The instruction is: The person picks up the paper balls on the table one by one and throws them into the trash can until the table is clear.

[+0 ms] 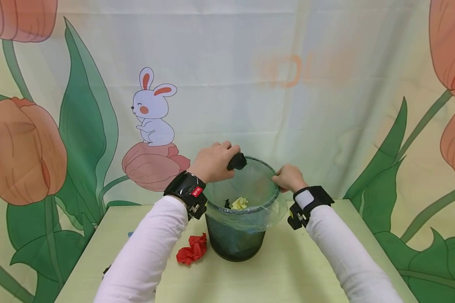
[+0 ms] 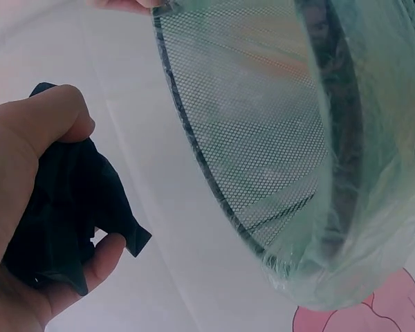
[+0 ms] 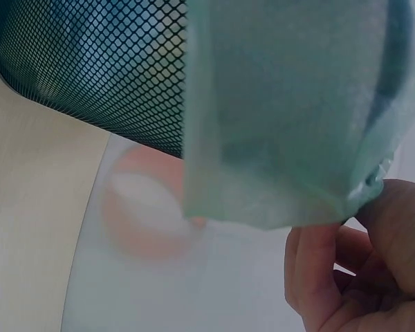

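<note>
A black mesh wastebasket (image 1: 235,246) stands on the table, lined with a thin greenish plastic bag (image 1: 259,221) folded out over its rim. My left hand (image 1: 214,163) grips a crumpled black paper (image 2: 66,200) beside the left of the rim, fingers and thumb wrapped around it. On the opposite side my right hand (image 1: 289,177) pinches the rim and the bag's edge, as the right wrist view shows close up. Inside the basket lie a crumpled pale yellow paper (image 1: 240,203) and a small black piece (image 1: 227,204).
Crumpled red paper (image 1: 192,250) lies on the table (image 1: 288,277) just left of the basket. Past my left sleeve, a blue scrap (image 1: 130,234) and a black scrap (image 1: 106,270) peek out, mostly hidden. A printed cloth (image 1: 227,84) hangs behind the table.
</note>
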A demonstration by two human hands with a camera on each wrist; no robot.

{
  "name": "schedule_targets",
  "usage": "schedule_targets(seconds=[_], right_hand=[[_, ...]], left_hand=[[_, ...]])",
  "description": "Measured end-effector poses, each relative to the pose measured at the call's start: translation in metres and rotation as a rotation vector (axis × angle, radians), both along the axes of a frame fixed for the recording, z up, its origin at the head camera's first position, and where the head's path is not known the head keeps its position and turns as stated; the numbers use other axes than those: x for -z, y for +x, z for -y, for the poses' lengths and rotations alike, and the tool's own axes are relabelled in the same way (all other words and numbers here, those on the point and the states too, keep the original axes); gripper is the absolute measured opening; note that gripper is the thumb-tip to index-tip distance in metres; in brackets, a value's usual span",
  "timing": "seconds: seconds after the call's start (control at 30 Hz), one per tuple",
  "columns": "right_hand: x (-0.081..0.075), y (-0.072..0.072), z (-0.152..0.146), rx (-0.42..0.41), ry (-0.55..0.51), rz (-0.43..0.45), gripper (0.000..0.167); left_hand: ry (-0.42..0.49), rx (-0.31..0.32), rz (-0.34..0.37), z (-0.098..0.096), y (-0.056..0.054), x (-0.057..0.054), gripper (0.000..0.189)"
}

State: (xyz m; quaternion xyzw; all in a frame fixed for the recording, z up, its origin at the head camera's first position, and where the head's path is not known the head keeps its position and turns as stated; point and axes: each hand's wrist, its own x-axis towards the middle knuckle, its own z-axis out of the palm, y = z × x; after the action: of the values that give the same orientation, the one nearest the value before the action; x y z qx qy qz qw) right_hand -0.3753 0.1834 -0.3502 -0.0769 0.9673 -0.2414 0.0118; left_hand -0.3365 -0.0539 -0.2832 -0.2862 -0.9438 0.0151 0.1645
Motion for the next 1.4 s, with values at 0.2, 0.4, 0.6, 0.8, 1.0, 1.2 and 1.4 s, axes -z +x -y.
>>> schedule_targets(seconds=[0.2,0.4,0.6,0.8,1.0,1.2,1.4], right_hand=[[0.000,-0.001,0.000,0.004,0.003,0.002,0.047],[-0.001,0.000,-0.001,0.003,0.003,0.004,0.047],[0.000,-0.001,0.000,-0.001,0.005,-0.006,0.046],[0.000,-0.001,0.000,-0.004,0.008,-0.017,0.046],[-0.002,-0.001,0.001,-0.007,0.013,-0.017,0.046],[-0.002,0.001,0.002,-0.005,0.006,-0.014,0.047],[0.000,0.001,0.000,-0.001,0.003,-0.012,0.047]], left_hand=[[0.028,0.009,0.028,-0.002,-0.001,0.002,0.055],[0.056,0.004,0.072,-0.004,-0.001,0.004,0.053],[0.076,0.008,0.085,-0.003,-0.001,0.005,0.051],[0.086,0.011,0.102,-0.002,-0.002,0.008,0.054],[0.099,0.013,0.117,0.000,-0.003,0.012,0.057],[0.099,0.007,0.125,0.003,-0.001,0.015,0.064],[0.096,-0.006,0.139,0.008,0.000,0.022,0.065]])
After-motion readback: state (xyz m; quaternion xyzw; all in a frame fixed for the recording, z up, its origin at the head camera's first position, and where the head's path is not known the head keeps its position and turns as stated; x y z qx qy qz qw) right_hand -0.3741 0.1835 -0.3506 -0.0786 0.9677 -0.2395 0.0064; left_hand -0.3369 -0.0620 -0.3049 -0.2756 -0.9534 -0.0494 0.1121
